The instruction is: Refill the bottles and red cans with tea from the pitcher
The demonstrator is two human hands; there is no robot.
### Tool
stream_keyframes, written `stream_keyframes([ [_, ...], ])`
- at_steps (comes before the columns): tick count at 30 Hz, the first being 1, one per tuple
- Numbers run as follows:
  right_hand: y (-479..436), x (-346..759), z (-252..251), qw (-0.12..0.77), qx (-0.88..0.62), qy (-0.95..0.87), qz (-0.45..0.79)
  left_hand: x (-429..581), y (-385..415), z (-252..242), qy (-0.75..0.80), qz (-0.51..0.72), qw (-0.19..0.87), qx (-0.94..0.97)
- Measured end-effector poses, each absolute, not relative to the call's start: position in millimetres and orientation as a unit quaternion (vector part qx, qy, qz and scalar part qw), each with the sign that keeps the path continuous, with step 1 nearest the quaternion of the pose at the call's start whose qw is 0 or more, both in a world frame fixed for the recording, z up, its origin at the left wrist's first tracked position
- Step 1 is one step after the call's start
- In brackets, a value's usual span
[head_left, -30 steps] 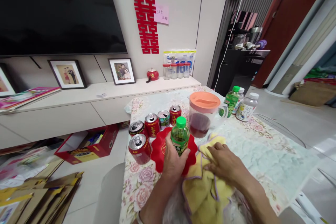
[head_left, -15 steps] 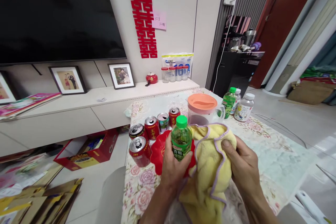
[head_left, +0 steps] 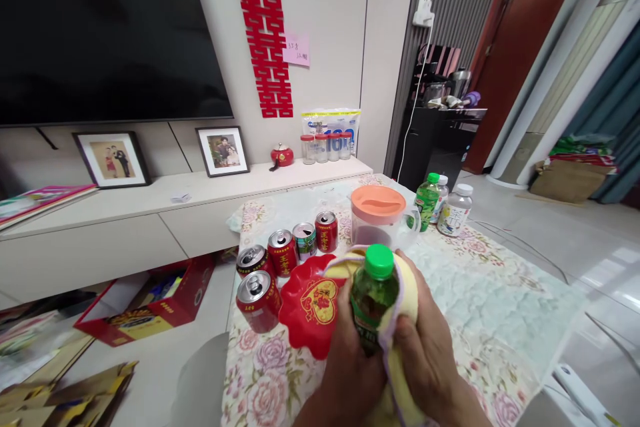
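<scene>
Bottle [head_left: 373, 303], green-capped and roughly upright, is clamped in the left hand [head_left: 353, 360] by the red scalloped dish [head_left: 296, 303] on the tabletop [head_left: 500, 303], apparently for steadiness while the yellow cloth [head_left: 410, 290] is pressed against it by the right hand [head_left: 427, 337]. "王老吉" can be read on a red can [head_left: 327, 233]; the bottle's label is partly covered.

Bright, even light glares off the floor [head_left: 595, 260]; edges look stretched.
</scene>
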State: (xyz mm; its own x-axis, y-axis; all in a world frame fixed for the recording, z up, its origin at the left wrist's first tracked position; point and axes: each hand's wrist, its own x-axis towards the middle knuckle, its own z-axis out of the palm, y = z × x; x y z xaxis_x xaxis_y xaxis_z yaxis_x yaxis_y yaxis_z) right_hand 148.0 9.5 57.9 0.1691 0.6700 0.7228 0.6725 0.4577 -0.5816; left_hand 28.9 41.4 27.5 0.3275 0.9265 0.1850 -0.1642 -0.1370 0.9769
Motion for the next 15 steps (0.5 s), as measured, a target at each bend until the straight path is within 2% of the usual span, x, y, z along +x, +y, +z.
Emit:
stream_keyframes([
  [8, 9.0, 158.3, 70.9, 0.642, -0.511, -0.520, 0.239, 24.4, 16.4, 22.6, 0.344, 0.456, 0.577, 0.584],
  [12, 11.2, 151.8, 70.0, 0.660, -0.529, -0.476, 0.240, 26.2, 4.6, 21.8, 0.407, 0.488, 0.529, 0.562],
  [15, 10.3, 144.4, 63.6, 0.656, -0.526, -0.487, 0.236, 29.1, 7.6, 31.3, 0.384, 0.533, 0.513, 0.553],
])
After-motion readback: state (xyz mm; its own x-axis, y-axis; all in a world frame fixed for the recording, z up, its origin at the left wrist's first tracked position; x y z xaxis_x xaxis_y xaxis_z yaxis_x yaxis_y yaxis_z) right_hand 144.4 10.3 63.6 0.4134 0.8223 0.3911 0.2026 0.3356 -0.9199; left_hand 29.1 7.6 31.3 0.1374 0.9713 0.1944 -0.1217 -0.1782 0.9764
